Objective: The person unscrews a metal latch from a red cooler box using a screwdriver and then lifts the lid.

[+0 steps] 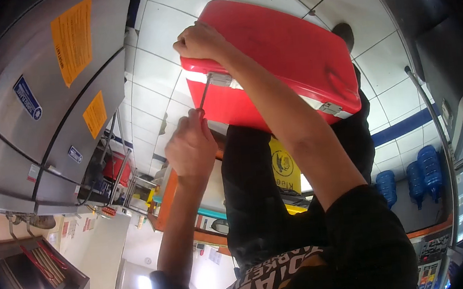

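A red hard-sided cooler box (283, 46) stands on the floor in front of my legs, its lid facing up and white latches along the near side. My left hand (190, 145) is closed round the handle of a screwdriver (204, 94). The screwdriver's thin metal shaft points away from me, and its tip meets the left latch (219, 79). Whether the tip sits in a screw is too small to tell. My right hand (200, 40) reaches across the lid, with its fingers curled over the left corner of the box. The second latch (332, 108) lies farther right, untouched.
Grey metal cabinet doors (10, 131) with orange sheets rise at the left. White floor tiles (162, 40) surround the box. Blue water bottles (429, 174) stand at the right near a metal rail (425, 94). Behind my legs hangs something yellow (285, 164) with a printed figure.
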Demonstrator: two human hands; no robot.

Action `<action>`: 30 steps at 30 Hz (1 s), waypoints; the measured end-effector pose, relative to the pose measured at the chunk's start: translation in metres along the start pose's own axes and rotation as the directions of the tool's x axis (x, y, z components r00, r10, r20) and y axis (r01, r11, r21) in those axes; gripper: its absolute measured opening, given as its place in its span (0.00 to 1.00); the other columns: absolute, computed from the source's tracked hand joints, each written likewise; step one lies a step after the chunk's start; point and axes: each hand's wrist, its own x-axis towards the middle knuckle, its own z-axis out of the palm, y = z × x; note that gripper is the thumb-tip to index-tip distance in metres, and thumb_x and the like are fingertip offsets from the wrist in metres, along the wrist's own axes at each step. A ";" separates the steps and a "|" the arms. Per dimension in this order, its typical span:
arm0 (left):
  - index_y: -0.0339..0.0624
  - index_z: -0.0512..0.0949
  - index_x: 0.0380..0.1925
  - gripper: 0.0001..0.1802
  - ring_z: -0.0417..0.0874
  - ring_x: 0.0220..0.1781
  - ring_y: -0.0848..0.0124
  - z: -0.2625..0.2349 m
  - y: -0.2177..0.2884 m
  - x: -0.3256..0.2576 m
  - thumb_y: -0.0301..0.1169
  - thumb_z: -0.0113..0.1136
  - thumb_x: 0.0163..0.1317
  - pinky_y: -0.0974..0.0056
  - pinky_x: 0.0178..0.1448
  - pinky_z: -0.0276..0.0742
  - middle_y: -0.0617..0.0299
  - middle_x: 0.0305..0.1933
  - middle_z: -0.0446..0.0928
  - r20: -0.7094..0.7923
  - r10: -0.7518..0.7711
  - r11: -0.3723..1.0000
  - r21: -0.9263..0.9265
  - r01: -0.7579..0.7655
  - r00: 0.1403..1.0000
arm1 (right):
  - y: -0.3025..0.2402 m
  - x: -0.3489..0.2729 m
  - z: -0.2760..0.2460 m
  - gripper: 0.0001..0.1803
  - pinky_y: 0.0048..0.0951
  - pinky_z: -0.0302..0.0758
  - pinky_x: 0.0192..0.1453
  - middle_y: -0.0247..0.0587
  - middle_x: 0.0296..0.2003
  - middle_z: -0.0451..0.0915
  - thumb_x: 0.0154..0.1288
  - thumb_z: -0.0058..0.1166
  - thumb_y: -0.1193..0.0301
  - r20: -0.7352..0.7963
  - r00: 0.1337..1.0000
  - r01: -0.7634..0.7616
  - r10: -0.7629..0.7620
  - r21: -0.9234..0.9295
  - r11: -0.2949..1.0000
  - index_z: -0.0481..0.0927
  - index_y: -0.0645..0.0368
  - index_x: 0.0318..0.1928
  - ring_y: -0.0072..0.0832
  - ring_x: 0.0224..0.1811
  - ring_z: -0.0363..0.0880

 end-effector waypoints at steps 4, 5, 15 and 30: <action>0.37 0.78 0.51 0.16 0.72 0.20 0.74 -0.009 -0.006 -0.006 0.38 0.53 0.73 0.67 0.23 0.74 0.60 0.31 0.76 -0.008 -0.105 0.977 -0.186 0.101 0.994 | -0.004 -0.007 0.004 0.21 0.42 0.71 0.63 0.52 0.33 0.85 0.62 0.45 0.57 -0.043 0.996 0.082 -0.084 -0.042 0.996 0.88 0.57 0.31 0.48 0.43 0.83; 0.36 0.78 0.51 0.17 0.72 0.20 0.74 -0.013 -0.008 -0.004 0.38 0.53 0.73 0.67 0.23 0.74 0.60 0.32 0.76 0.180 -0.262 0.817 -0.482 0.317 0.948 | -0.005 -0.006 0.005 0.21 0.42 0.72 0.62 0.52 0.33 0.85 0.62 0.45 0.57 -0.027 0.994 0.107 -0.108 -0.052 0.993 0.88 0.58 0.31 0.48 0.42 0.83; 0.36 0.78 0.48 0.17 0.77 0.22 0.74 -0.020 -0.012 0.011 0.40 0.54 0.72 0.69 0.16 0.69 0.62 0.29 0.76 0.638 -0.214 0.366 -0.650 0.667 0.739 | -0.016 -0.006 0.002 0.22 0.44 0.73 0.61 0.53 0.32 0.85 0.62 0.46 0.56 -0.001 0.995 0.099 -0.099 0.001 0.995 0.88 0.58 0.30 0.47 0.43 0.83; 0.35 0.77 0.48 0.21 0.66 0.17 0.79 -0.009 -0.027 0.014 0.43 0.46 0.75 0.71 0.14 0.58 0.62 0.29 0.75 0.811 0.125 -0.406 -0.484 0.775 0.572 | 0.002 -0.004 0.013 0.18 0.41 0.71 0.64 0.46 0.23 0.82 0.62 0.49 0.61 -0.081 0.989 0.120 -0.122 -0.027 0.992 0.85 0.57 0.24 0.42 0.33 0.80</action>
